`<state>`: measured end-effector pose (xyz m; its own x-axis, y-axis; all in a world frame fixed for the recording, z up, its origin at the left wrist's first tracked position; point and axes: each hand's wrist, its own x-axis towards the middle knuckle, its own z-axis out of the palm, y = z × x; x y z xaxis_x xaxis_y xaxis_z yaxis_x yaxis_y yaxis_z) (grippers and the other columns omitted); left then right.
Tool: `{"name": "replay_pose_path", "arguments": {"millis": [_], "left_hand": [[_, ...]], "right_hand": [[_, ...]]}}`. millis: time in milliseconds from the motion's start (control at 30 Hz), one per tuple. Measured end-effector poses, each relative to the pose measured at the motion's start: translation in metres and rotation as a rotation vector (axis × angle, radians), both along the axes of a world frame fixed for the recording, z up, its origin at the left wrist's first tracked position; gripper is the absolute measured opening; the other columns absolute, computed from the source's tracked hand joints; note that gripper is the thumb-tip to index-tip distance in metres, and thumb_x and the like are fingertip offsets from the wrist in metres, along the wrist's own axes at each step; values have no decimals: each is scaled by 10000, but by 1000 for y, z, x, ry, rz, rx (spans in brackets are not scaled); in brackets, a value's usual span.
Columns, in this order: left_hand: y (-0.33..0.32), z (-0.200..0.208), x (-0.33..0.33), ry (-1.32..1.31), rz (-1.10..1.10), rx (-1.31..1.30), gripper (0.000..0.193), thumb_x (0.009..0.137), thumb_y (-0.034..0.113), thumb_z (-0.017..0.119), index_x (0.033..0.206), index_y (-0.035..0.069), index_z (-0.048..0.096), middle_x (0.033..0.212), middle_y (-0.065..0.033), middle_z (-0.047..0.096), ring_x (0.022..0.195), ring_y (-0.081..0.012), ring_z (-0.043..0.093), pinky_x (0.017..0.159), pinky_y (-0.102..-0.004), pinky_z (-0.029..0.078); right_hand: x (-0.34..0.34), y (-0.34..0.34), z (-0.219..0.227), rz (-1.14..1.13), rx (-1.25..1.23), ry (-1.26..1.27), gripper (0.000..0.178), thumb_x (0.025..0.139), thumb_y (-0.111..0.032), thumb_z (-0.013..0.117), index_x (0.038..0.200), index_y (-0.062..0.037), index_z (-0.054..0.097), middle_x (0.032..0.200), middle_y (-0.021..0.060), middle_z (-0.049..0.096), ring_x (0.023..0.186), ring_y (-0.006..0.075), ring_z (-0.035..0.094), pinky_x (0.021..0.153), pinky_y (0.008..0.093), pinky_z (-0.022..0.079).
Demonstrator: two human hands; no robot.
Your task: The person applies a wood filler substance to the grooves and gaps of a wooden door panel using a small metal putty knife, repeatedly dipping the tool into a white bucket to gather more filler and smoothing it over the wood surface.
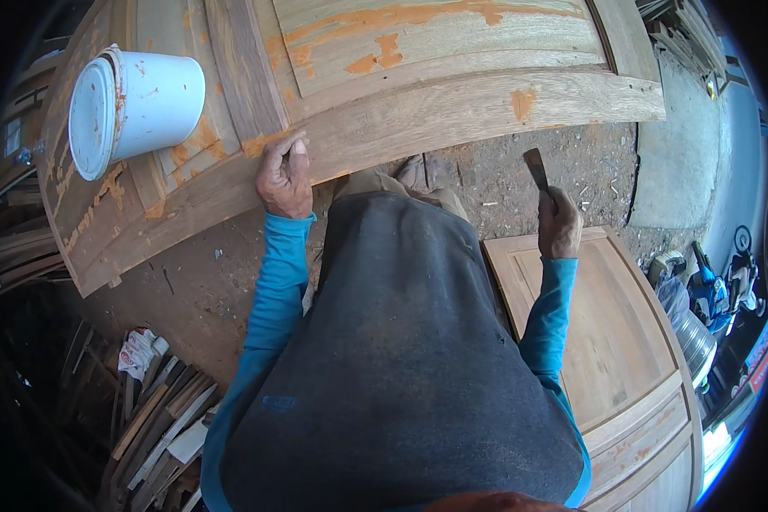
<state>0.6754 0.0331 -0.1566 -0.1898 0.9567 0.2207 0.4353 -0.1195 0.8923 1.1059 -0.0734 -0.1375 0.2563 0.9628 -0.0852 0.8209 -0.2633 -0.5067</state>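
My right hand point(561, 224) is closed round a putty knife point(536, 169), its dark flat blade pointing up and slightly left, over the ground. At the near edge of a large wooden panelled door point(452, 107), my left hand point(287, 179) has its fingers curled together against the rail. Whatever they may hold is hidden. Orange filler point(389, 51) lies in patches and streaks over the door's panels and joints. A white plastic bucket point(158, 98) with a lid, smeared with orange, lies on its side on the door's left part.
Another panelled door point(610, 324) lies low at my right. Wood offcuts point(158, 422) are heaped at the lower left, and more timber point(17, 213) is stacked beyond the door's left end. Bare dirt point(503, 183) with wood chips surrounds my feet. A motorbike point(712, 290) stands far right.
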Motion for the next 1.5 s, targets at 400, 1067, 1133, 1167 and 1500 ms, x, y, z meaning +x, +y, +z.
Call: {"name": "replay_pose_path", "arguments": {"millis": [400, 1067, 1133, 1167, 1500], "left_hand": [[72, 125, -193, 773, 374, 417, 700, 859, 345, 838, 1436, 48, 573, 1420, -220, 523, 1299, -374, 513, 1081, -522, 453], [113, 147, -305, 599, -72, 312, 770, 902, 538, 756, 1449, 24, 582, 1469, -294, 527, 1333, -460, 563, 1032, -545, 549], [120, 147, -317, 526, -53, 385, 816, 928, 639, 677, 1436, 7, 588, 1406, -278, 589, 1267, -434, 624, 1001, -505, 571], [119, 148, -322, 432, -44, 334, 800, 975, 655, 597, 1422, -7, 595, 1366, -263, 624, 1261, -416, 634, 997, -476, 568], [108, 140, -338, 215, 23, 365, 671, 1082, 527, 473, 1407, -49, 589, 1343, -248, 656, 1248, -377, 657, 1022, -453, 541]], "right_hand": [[-114, 34, 15, -106, 449, -133, 437, 970, -49, 634, 1406, -70, 628, 1005, 144, 641, 813, 296, 640, 722, 432, 518], [-380, 122, 64, 173, 114, 228, 336, 955, -76, 665, 1290, -45, 674, 997, 190, 671, 868, 364, 695, 757, 431, 550], [-401, 148, 80, 237, 156, 262, 339, 950, -43, 664, 1289, -28, 670, 985, 179, 669, 831, 315, 693, 739, 400, 547], [-408, 161, 87, 238, 209, 280, 340, 942, -3, 661, 1282, -14, 670, 960, 153, 665, 797, 253, 682, 716, 362, 540], [-500, 301, 196, 1041, 431, -187, 225, 957, -50, 692, 1178, -34, 732, 1031, 149, 711, 888, 270, 738, 762, 381, 612]]}}
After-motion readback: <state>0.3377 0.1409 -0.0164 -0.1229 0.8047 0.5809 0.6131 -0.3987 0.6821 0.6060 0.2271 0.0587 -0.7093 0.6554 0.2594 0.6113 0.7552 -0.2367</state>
